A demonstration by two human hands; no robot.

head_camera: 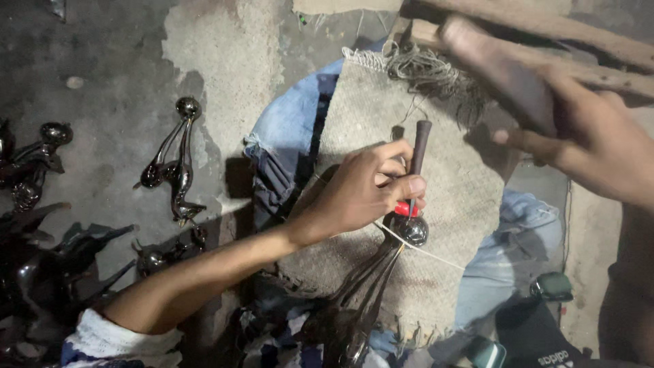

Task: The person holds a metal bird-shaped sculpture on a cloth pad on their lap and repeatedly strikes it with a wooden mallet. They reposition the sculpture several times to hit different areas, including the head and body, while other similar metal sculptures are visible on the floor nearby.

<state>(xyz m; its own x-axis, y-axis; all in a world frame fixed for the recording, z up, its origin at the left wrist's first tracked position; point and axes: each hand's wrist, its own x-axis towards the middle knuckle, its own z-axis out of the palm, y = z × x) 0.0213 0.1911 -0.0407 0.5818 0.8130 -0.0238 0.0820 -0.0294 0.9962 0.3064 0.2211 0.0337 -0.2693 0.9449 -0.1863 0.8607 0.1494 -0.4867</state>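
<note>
My left hand [364, 187] pinches a thin metal punch [419, 153] and holds it upright on a shiny dark metal figure [381, 272]. The figure lies on a piece of coarse sackcloth [449, 177] spread over a denim-clad knee [293, 123]. The punch tip meets a small red piece [407, 208] beside the figure's round knob [413, 230]. My right hand [593, 143] is raised at the upper right, gripping a blurred wooden mallet [501, 71] above the punch.
Several more dark glossy metal figures lie on the concrete floor at left, one with long curved necks [174, 160], others piled at the left edge [34, 225]. Wooden planks [579, 41] cross the top right. A white string [426, 251] runs over the cloth.
</note>
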